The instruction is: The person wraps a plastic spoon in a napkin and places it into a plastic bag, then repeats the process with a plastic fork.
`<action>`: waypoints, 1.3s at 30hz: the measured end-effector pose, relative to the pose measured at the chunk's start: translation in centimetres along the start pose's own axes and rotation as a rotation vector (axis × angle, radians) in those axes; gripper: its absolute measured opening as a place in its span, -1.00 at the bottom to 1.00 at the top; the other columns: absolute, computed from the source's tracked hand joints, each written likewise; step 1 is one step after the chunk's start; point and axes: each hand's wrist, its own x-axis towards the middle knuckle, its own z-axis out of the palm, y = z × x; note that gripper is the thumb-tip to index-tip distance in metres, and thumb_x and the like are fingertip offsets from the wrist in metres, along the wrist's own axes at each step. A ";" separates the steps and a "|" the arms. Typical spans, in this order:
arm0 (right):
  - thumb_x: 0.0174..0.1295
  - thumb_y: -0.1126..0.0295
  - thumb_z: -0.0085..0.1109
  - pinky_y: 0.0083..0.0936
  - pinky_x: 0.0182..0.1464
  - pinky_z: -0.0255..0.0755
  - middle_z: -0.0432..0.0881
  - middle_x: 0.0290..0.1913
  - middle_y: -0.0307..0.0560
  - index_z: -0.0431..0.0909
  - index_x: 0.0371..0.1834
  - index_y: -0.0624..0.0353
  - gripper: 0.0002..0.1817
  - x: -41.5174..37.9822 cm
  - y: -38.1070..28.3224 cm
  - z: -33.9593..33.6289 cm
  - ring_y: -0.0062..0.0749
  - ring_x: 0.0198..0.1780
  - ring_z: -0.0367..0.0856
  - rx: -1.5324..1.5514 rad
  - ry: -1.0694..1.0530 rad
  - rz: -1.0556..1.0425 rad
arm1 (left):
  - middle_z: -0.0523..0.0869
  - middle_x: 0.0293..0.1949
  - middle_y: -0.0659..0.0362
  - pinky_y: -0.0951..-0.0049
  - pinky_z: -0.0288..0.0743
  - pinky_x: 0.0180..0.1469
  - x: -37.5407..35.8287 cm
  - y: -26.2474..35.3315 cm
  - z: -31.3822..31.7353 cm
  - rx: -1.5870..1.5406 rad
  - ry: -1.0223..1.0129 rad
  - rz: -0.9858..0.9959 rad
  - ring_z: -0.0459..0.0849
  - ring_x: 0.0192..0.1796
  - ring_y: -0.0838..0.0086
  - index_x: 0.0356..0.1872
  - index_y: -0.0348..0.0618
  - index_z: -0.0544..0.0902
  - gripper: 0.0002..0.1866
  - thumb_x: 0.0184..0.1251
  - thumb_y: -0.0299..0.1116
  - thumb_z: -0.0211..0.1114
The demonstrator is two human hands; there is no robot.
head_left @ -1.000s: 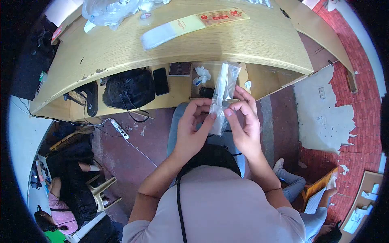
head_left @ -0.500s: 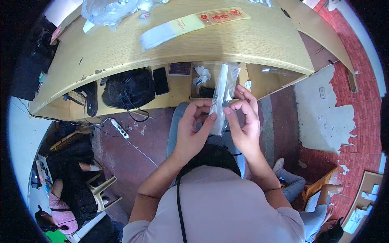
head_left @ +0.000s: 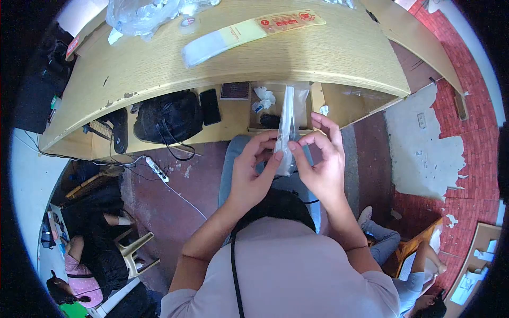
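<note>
Person seated low at far left below the bench [head_left: 318,58], pink top [head_left: 79,275], beside a plastic chair [head_left: 135,249]. Crumpled plastic [head_left: 140,13] sits at the bench's far left corner, tape roll [head_left: 186,22] just beside it. Long flat packet [head_left: 249,31] lies across the bench top near the far edge, white end left, red label right. On the shelf under the bench's near edge: black bag [head_left: 168,116], phone [head_left: 210,106] just right of it, dark wallet-like item [head_left: 235,90], white scraps [head_left: 264,98]. Power strip [head_left: 156,168] on the floor below the bag, cable trailing.

Left hand [head_left: 252,169] is raised in front of the shelf, thumb and forefinger pinched together on the lower part of a clear bag [head_left: 288,127]. The bag stands roughly upright between both hands, well below the bench's near edge, its top reaching up in front of the shelf; something narrow and white shows inside, can't tell what. Right hand [head_left: 321,164] pinches the same bag from the other side, thumb and forefinger closed on it, other fingers spread up and apart. Fingertips of both hands nearly meet at the bag.

Another person's legs [head_left: 387,236] at lower right on the floor.
</note>
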 end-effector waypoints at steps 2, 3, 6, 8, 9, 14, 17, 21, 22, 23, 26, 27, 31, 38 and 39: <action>-0.09 0.35 0.40 -0.26 0.01 0.28 0.44 0.09 -0.07 0.52 -0.49 0.11 -0.79 0.0 -0.1 -0.2 -0.13 0.02 0.52 -0.002 -0.007 0.018 | 0.59 -0.12 0.11 0.56 0.45 -0.06 0.0 -0.1 0.1 0.016 -0.004 0.017 0.55 -0.08 0.57 0.07 -0.29 0.41 -0.67 0.28 -0.58 0.13; -0.09 0.34 0.40 -0.28 -0.01 0.28 0.45 0.07 -0.09 0.52 -0.50 0.10 -0.79 0.1 -0.2 -0.3 -0.18 0.00 0.54 -0.005 -0.013 0.036 | 0.59 -0.11 0.12 0.56 0.44 -0.06 0.0 -0.2 0.1 0.032 -0.009 0.036 0.55 -0.08 0.57 0.07 -0.28 0.41 -0.67 0.28 -0.59 0.12; -0.10 0.33 0.41 -0.29 -0.03 0.28 0.47 0.06 -0.12 0.52 -0.52 0.10 -0.79 0.3 -0.5 -0.6 -0.24 -0.03 0.55 -0.040 -0.020 0.043 | 0.53 -0.07 0.17 0.62 0.38 0.00 0.1 -0.2 -0.1 -0.050 -0.074 -0.028 0.50 -0.04 0.59 0.14 -0.29 0.35 -0.61 0.28 -0.61 0.10; -0.10 0.33 0.41 -0.29 -0.03 0.28 0.47 0.06 -0.12 0.53 -0.53 0.10 -0.79 0.3 -0.5 -0.7 -0.25 -0.04 0.56 -0.044 -0.016 0.040 | 0.53 -0.08 0.17 0.62 0.37 -0.01 0.1 -0.2 0.0 -0.063 -0.073 -0.040 0.49 -0.05 0.60 0.14 -0.29 0.35 -0.61 0.28 -0.61 0.10; -0.10 0.32 0.41 -0.29 -0.02 0.28 0.47 0.06 -0.12 0.54 -0.53 0.10 -0.79 0.3 -0.5 -0.7 -0.25 -0.04 0.56 -0.046 -0.014 0.038 | 0.53 -0.09 0.18 0.63 0.37 -0.02 0.1 -0.1 0.0 -0.075 -0.071 -0.054 0.49 -0.06 0.61 0.14 -0.28 0.35 -0.62 0.29 -0.60 0.09; -0.11 0.31 0.42 -0.29 -0.01 0.28 0.48 0.05 -0.11 0.55 -0.50 0.10 -0.78 0.2 -0.6 -0.7 -0.27 -0.04 0.56 -0.056 -0.024 0.069 | 0.53 -0.11 0.19 0.64 0.36 -0.03 0.1 -0.3 -0.1 -0.082 -0.071 -0.058 0.49 -0.08 0.62 0.14 -0.27 0.36 -0.62 0.29 -0.60 0.09; -0.11 0.30 0.42 -0.28 0.01 0.29 0.48 0.04 -0.07 0.56 -0.47 0.11 -0.77 0.7 -1.4 -1.3 -0.24 -0.03 0.55 -0.075 -0.001 0.098 | 0.54 -0.10 0.18 0.63 0.37 -0.02 0.0 -0.4 -0.2 -0.099 -0.061 -0.040 0.49 -0.06 0.61 0.14 -0.28 0.35 -0.62 0.29 -0.60 0.10; -0.10 0.32 0.42 -0.30 0.05 0.31 0.49 0.03 0.03 0.58 -0.37 0.16 -0.74 0.5 -0.6 -1.3 -0.18 0.02 0.53 0.039 -0.024 0.081 | 0.56 -0.12 0.14 0.57 0.42 -0.04 -0.1 -0.3 -0.2 -0.093 -0.028 -0.028 0.53 -0.06 0.56 0.08 -0.29 0.39 -0.66 0.28 -0.61 0.11; -0.10 0.32 0.42 -0.30 0.05 0.31 0.49 0.03 0.03 0.58 -0.37 0.16 -0.74 0.5 -0.5 -1.4 -0.18 0.02 0.53 0.039 -0.023 0.082 | 0.56 -0.12 0.14 0.57 0.42 -0.04 -0.1 -0.2 -0.2 -0.093 -0.029 -0.028 0.53 -0.06 0.56 0.08 -0.29 0.39 -0.66 0.28 -0.61 0.11; -0.07 0.35 0.40 -0.34 0.07 0.32 0.49 0.02 0.03 0.59 -0.35 0.18 -0.75 0.5 -0.3 -1.4 -0.18 0.03 0.52 0.158 -0.064 0.128 | 0.56 -0.12 0.14 0.57 0.42 -0.04 0.0 -0.2 -0.1 -0.090 -0.022 -0.022 0.53 -0.06 0.56 0.08 -0.29 0.39 -0.66 0.28 -0.62 0.11; 0.01 0.42 0.33 -0.41 0.08 0.33 0.49 0.02 0.02 0.58 -0.31 0.21 -0.80 0.3 1.7 -1.4 -0.24 0.05 0.51 0.398 -0.166 0.202 | 0.56 -0.12 0.13 0.57 0.43 -0.04 0.1 -0.1 -0.2 -0.094 -0.016 -0.018 0.53 -0.06 0.55 0.09 -0.30 0.38 -0.65 0.27 -0.62 0.12; 0.06 0.46 0.29 -0.44 0.08 0.34 0.50 0.02 0.01 0.58 -0.29 0.22 -0.85 0.3 2.1 -1.3 -0.29 0.05 0.50 0.520 -0.228 0.230 | 0.57 -0.12 0.12 0.57 0.43 -0.05 0.1 -0.1 -0.2 -0.100 -0.015 -0.021 0.54 -0.07 0.55 0.09 -0.30 0.38 -0.64 0.27 -0.62 0.13; 0.12 0.55 0.22 -0.50 0.08 0.35 0.51 -0.01 -0.04 0.57 -0.32 0.23 -0.92 0.3 1.8 -1.2 -0.40 0.04 0.49 0.738 -0.261 0.339 | 0.57 -0.13 0.12 0.59 0.44 -0.06 0.0 -0.3 -0.1 -0.113 -0.031 -0.027 0.54 -0.09 0.56 0.09 -0.30 0.38 -0.64 0.26 -0.62 0.13; 0.08 0.58 0.24 -0.54 0.06 0.33 0.54 -0.09 -0.08 0.55 -0.41 0.24 -0.94 0.2 2.4 -0.3 -0.47 0.01 0.49 0.765 -0.204 0.319 | 0.55 -0.08 0.12 0.61 0.42 -0.06 -0.1 -0.3 0.0 -0.131 -0.039 -0.068 0.53 -0.07 0.56 0.11 -0.32 0.36 -0.62 0.26 -0.61 0.14; 0.06 0.59 0.25 -0.54 0.05 0.32 0.54 -0.09 -0.07 0.55 -0.42 0.24 -0.93 0.2 2.3 -0.4 -0.46 -0.01 0.49 0.695 -0.181 0.273 | 0.55 -0.08 0.12 0.61 0.43 -0.06 -0.2 -0.3 0.0 -0.155 -0.040 -0.080 0.53 -0.07 0.56 0.11 -0.33 0.36 -0.62 0.26 -0.61 0.14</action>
